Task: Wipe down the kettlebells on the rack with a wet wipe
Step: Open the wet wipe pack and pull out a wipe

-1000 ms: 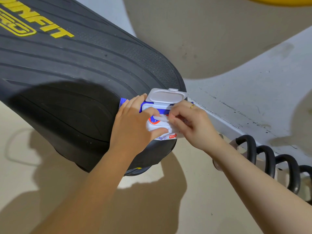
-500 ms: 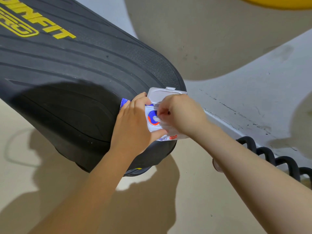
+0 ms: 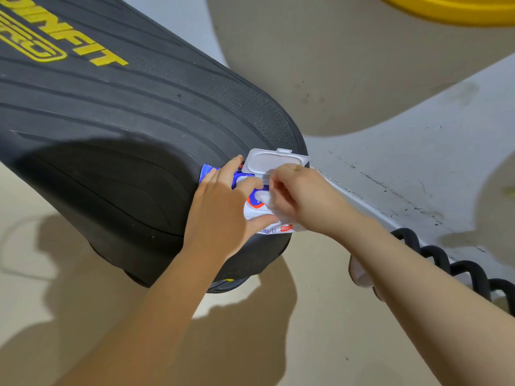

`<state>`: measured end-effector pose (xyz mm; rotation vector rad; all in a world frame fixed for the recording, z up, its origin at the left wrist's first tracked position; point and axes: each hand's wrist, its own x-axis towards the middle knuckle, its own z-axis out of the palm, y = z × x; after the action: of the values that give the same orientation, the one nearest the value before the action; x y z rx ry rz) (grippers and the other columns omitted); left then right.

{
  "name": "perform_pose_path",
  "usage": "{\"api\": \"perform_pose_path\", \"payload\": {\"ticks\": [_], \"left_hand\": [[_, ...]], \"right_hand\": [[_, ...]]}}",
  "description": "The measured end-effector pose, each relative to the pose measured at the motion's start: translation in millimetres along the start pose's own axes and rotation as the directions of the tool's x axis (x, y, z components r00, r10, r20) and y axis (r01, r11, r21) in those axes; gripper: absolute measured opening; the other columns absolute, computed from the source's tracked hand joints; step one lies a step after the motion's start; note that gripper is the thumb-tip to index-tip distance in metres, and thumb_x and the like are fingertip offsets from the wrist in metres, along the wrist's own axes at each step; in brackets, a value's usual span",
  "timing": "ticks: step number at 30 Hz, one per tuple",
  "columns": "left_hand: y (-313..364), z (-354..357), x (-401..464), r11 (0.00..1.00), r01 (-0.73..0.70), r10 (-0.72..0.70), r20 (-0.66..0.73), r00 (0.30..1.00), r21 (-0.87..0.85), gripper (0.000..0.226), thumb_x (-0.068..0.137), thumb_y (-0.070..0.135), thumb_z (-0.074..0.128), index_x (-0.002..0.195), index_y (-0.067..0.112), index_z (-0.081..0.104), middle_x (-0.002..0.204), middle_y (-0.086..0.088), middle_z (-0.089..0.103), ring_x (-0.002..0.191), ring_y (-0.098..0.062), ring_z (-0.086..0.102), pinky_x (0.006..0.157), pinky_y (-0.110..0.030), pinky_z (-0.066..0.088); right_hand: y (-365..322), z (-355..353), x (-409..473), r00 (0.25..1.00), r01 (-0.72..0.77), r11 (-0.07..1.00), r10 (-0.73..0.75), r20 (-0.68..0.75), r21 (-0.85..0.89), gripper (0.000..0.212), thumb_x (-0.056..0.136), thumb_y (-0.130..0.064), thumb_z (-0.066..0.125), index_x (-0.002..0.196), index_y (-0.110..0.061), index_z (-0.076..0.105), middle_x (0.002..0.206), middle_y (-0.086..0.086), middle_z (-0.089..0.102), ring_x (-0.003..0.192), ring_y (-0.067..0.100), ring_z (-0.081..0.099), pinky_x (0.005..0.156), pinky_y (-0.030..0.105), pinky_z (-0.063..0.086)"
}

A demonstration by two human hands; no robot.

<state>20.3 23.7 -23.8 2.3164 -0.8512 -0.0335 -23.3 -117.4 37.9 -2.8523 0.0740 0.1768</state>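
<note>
Matt ribbed rubber platform [image 3: 111,135]; glossy plastic wipe pack [image 3: 256,215]; smooth white lid [image 3: 274,161].

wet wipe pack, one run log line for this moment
step: pulling wipe | left hand: steadying wet wipe pack on black bench | right hand: pinching wipe at opening | lid: open | kettlebells: not wiped yet

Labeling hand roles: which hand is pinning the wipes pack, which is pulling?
The left hand pins the wipes pack flat on the black platform; the right hand pinches at its opening.
</note>
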Motion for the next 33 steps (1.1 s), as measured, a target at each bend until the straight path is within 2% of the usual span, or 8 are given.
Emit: {"api": "perform_pose_path", "payload": {"ticks": [2,5,12,14,19,22,26,33], "left_hand": [[0.1,1.1,0.3,1.0,0.013,-0.013,-0.001,1.0,0.019,0.046,0.066,0.062,0.065,0.096,0.028,0.064,0.136,-0.005,0.051,0.105,-0.027,0.056,0.09,-0.039,0.045],[-0.3,3.1,1.1,0.999,0.026,-0.025,-0.008,1.0,0.036,0.043,0.067,0.062,0.065,0.092,0.028,0.063,0.134,-0.004,0.052,0.103,-0.025,0.056,0.089,-0.038,0.044],[-4.2,4.5,3.0,0.998,-0.038,0.038,0.005,0.999,0.044,0.042,0.067,0.058,0.063,0.092,0.024,0.063,0.127,-0.007,0.057,0.105,-0.027,0.057,0.091,-0.039,0.042],[-4.2,5.1,3.6,0.999,-0.034,0.034,0.005,0.999,0.025,0.042,0.067,0.06,0.061,0.091,0.025,0.063,0.128,-0.005,0.056,0.107,-0.026,0.056,0.092,-0.04,0.042],[-2.4,0.5,4.1,0.999,-0.03,0.028,-0.044,0.999,-0.043,0.04,0.065,0.057,0.058,0.089,0.025,0.065,0.126,-0.005,0.058,0.096,-0.027,0.059,0.088,-0.036,0.042],[-0.7,-1.8,3.8,0.995,-0.029,0.022,-0.074,0.997,-0.091,0.033,0.067,0.05,0.053,0.082,0.025,0.067,0.123,-0.006,0.06,0.099,-0.027,0.06,0.089,-0.039,0.043],[-1.8,1.8,4.8,0.998,-0.013,0.009,-0.058,0.998,-0.055,0.03,0.068,0.04,0.05,0.084,0.02,0.067,0.123,-0.007,0.06,0.103,-0.027,0.061,0.089,-0.037,0.044],[-2.2,2.6,4.2,0.999,-0.028,0.025,-0.054,0.998,-0.044,0.033,0.069,0.038,0.053,0.089,0.018,0.07,0.121,-0.009,0.063,0.101,-0.03,0.063,0.089,-0.041,0.046]], "right_hand": [[9.5,3.6,-13.6,0.997,0.055,0.973,-0.041,-0.065,0.222,0.028,0.088,-0.038,0.041,0.076,-0.013,0.045,0.067,-0.005,0.041,0.065,0.01,0.038,0.056,0.02,0.03],[18.0,14.3,-25.9,0.993,0.081,0.964,-0.057,-0.101,0.255,0.027,0.086,-0.04,0.03,0.079,-0.017,0.042,0.068,-0.009,0.041,0.065,0.007,0.037,0.057,0.017,0.029],[12.0,12.4,-17.2,0.976,-0.013,0.945,0.083,-0.2,0.328,0.024,0.086,-0.032,0.049,0.103,-0.019,0.061,0.097,-0.008,0.058,0.084,0.001,0.052,0.074,0.015,0.044],[8.2,13.1,-15.0,0.983,-0.029,0.97,0.071,-0.167,0.242,0.02,0.084,-0.037,0.058,0.091,-0.021,0.068,0.088,-0.003,0.063,0.08,0.015,0.057,0.07,0.035,0.05],[2.0,10.2,-9.1,0.956,-0.054,0.92,0.16,-0.246,0.388,0.009,0.078,-0.014,0.071,0.069,-0.01,0.071,0.075,0.006,0.069,0.071,0.014,0.056,0.065,0.023,0.043],[-0.9,7.6,-6.0,0.973,-0.031,0.983,0.071,-0.219,0.182,0.013,0.082,-0.017,0.06,0.074,-0.009,0.068,0.079,0.01,0.067,0.068,0.025,0.059,0.063,0.035,0.049],[-11.7,2.1,-5.6,0.947,0.14,0.898,-0.244,-0.209,-0.417,0.009,0.073,-0.018,0.059,0.067,-0.012,0.063,0.07,0.005,0.063,0.055,0.027,0.059,0.047,0.022,0.035],[-23.2,-3.0,-2.4,0.979,0.129,0.863,-0.188,-0.074,-0.488,0.023,0.047,-0.021,0.086,0.061,-0.02,0.069,0.066,-0.001,0.063,0.055,0.022,0.06,0.047,0.015,0.02]]}}
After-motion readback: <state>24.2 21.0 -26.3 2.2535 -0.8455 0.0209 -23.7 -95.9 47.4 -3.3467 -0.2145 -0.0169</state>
